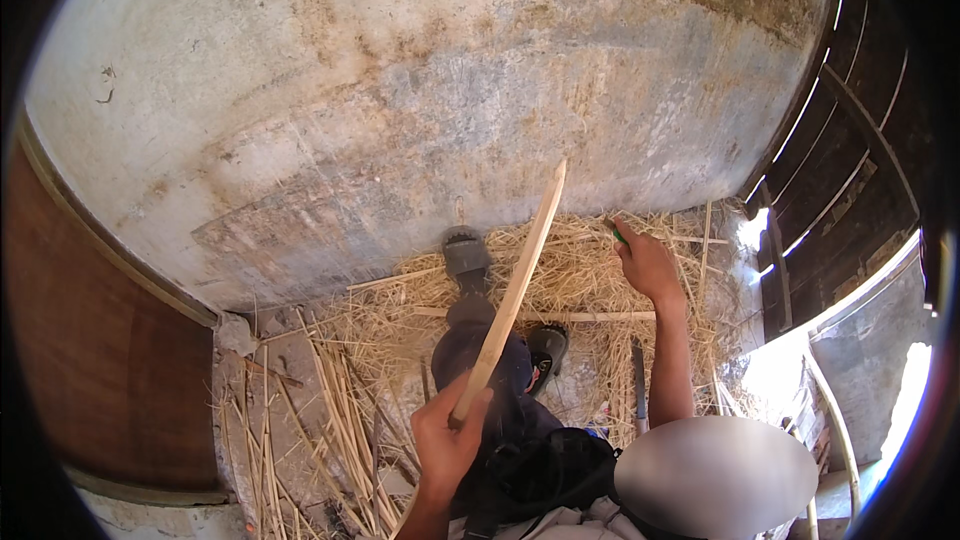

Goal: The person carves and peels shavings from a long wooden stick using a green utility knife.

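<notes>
The stained concrete wall (420, 90) fills twelve o'clock. Below it lies the heap of straw (580, 280), with loose split sticks (330, 430) at seven o'clock. The left hand (447, 438), fingers wrapped tight, holds the long wooden slat (515, 290) slanting up toward one o'clock; it could swing into the wall. The right hand (648, 262) pinches something green over the straw; a splinter may prick it.

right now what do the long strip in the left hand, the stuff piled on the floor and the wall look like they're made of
Strip: pale, flat and straight-edged with a pointed tip, likely split bamboo or wood, unpainted; the left hand grips its lower end.
Floor litter: dry yellow straw, thin tangled stalks, with more pale slats beside it.
Wall: grey, stained and patchy, probably cement plaster, matte.
</notes>
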The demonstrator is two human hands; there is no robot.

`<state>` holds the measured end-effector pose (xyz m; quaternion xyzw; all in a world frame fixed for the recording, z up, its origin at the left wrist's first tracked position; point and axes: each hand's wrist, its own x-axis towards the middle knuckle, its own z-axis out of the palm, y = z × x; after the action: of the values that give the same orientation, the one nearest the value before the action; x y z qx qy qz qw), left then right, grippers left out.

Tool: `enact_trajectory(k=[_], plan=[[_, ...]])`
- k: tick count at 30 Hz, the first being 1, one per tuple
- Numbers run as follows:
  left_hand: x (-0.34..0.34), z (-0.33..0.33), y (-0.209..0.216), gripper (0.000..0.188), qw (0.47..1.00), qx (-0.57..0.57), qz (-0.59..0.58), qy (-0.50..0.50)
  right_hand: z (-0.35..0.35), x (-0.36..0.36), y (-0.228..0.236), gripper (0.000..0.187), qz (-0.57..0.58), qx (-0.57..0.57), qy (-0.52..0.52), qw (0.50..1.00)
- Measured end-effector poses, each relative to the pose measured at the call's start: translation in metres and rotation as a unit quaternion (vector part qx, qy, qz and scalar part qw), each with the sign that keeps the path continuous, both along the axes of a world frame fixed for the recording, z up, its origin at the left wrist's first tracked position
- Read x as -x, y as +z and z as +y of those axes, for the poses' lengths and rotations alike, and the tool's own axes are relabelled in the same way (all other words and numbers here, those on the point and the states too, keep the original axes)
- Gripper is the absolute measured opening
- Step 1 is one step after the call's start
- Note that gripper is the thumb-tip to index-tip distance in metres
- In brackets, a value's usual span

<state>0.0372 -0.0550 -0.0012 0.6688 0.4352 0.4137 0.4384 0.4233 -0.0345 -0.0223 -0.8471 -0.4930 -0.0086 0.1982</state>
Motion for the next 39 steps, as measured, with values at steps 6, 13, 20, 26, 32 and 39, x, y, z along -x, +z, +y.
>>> enact_trajectory(k=[6, 13, 20, 26, 32, 39], plan=[[0.005, 0.003, -0.001, 0.031, 0.997, 0.077, -0.017, -0.011, -0.001, 0.061, 0.056, 0.035, 0.205, -0.213, 0.066, 0.953], [0.004, 0.006, 0.008, 0.031, 0.976, 0.155, -0.101, -0.111, -0.014, 0.120, 0.040, 0.033, 0.124, -0.320, 0.350, 0.872], [0.004, 0.004, 0.016, 0.036, 0.969, 0.167, -0.122, -0.135, -0.024, 0.144, 0.042, 0.037, 0.072, -0.262, 0.402, 0.874], [0.004, 0.005, 0.014, 0.036, 0.973, 0.160, -0.109, -0.128, -0.024, 0.150, 0.046, 0.034, 0.065, -0.260, 0.393, 0.880], [0.000, 0.002, 0.014, 0.033, 0.988, 0.115, -0.068, -0.074, -0.024, 0.153, 0.050, 0.033, 0.026, -0.274, 0.371, 0.887], [-0.002, -0.001, 0.013, 0.031, 0.989, 0.118, -0.060, -0.065, -0.023, 0.153, 0.047, 0.030, 0.003, -0.294, 0.342, 0.892]])
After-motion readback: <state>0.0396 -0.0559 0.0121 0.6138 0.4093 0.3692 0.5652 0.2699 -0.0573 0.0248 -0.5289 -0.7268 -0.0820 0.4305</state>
